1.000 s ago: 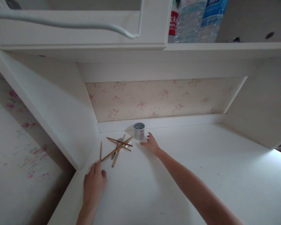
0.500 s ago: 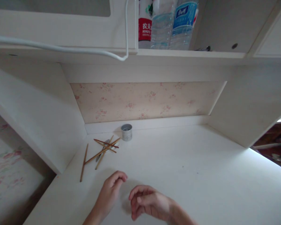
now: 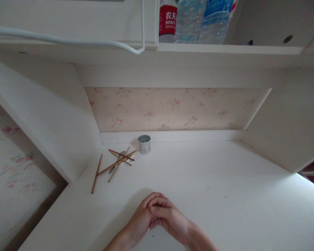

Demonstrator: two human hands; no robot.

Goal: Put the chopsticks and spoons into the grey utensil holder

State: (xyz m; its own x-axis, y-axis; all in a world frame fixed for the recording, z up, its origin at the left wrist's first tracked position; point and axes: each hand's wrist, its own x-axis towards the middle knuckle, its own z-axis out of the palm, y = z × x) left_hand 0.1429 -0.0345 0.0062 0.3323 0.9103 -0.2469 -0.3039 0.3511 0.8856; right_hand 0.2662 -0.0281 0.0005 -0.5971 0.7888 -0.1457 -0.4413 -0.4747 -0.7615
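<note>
My left hand (image 3: 140, 220) and my right hand (image 3: 170, 219) rest together on the white desk (image 3: 219, 195) near its front edge, fingers curled and clasped against each other, holding nothing I can make out. Far ahead to the left, several wooden chopsticks (image 3: 116, 163) lie crossed in a loose pile over a metal spoon (image 3: 117, 161). One more chopstick (image 3: 96, 173) lies apart at the left. A small perforated metal cup (image 3: 144, 144) stands upright by the back wall, right of the pile.
A shelf (image 3: 225, 48) above the desk carries water bottles (image 3: 193, 19). A white cable (image 3: 68, 41) runs along the cabinet at top left. White side panels close in the desk nook left and right. Flowered wallpaper (image 3: 172, 108) backs it.
Both hands have drawn back from the chopsticks and the cup to the desk's front. They have come together and clasped. The view shifted slightly.
</note>
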